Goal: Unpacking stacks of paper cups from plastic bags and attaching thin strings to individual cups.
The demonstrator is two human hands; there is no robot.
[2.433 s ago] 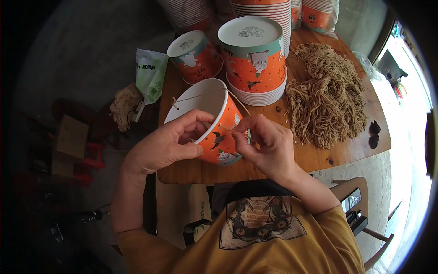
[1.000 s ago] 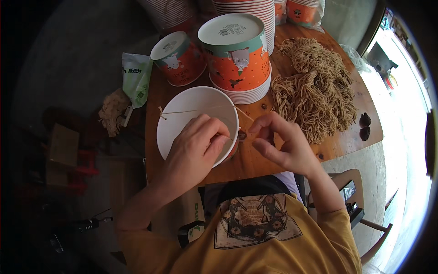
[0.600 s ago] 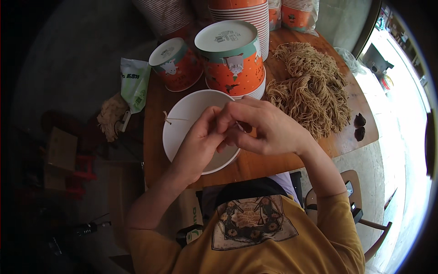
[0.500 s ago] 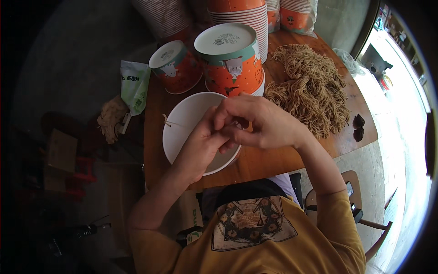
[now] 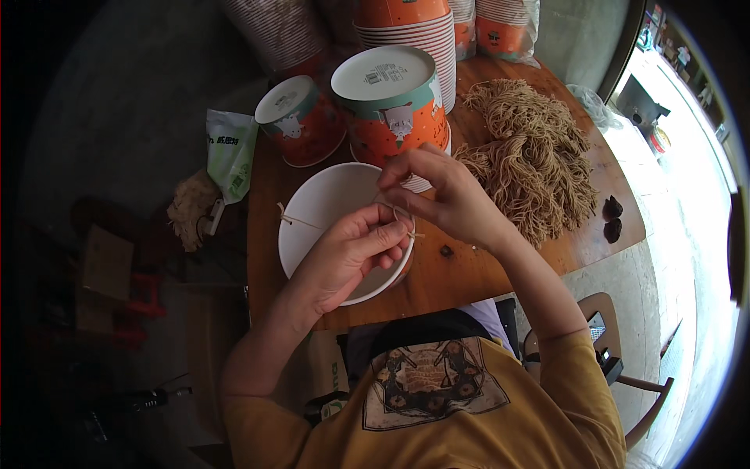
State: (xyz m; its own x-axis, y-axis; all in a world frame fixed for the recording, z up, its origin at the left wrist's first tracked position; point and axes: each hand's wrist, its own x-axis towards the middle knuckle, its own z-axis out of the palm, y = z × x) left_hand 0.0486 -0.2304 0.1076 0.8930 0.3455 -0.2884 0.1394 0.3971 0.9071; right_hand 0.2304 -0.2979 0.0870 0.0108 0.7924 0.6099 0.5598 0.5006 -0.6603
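A paper bucket (image 5: 301,254) stands mouth up on the table in front of me, white inside. A thin tan cord (image 5: 301,222) crosses its mouth, knotted at the left rim. At the right rim, my left hand (image 5: 367,246) pinches the cord between thumb and fingertips, and a short end pokes out beyond them. Just above, my right hand (image 5: 437,184) is bent over with thumb and forefinger drawn together on a strand of the cord. Its fingertips are partly hidden. To the right lies a big heap of tan cords (image 5: 539,164).
Upside-down orange buckets, one large (image 5: 398,117) and one smaller (image 5: 301,129), stand behind the work. A tall bucket stack (image 5: 441,55) rises farther back. Two small dark objects (image 5: 613,219) lie near the right table edge. A green-white bag (image 5: 232,152) is at left.
My hands, which were close together over the bucket's right side, have moved apart. The right hand has lifted up and away, and the left fingers now show at the right rim.
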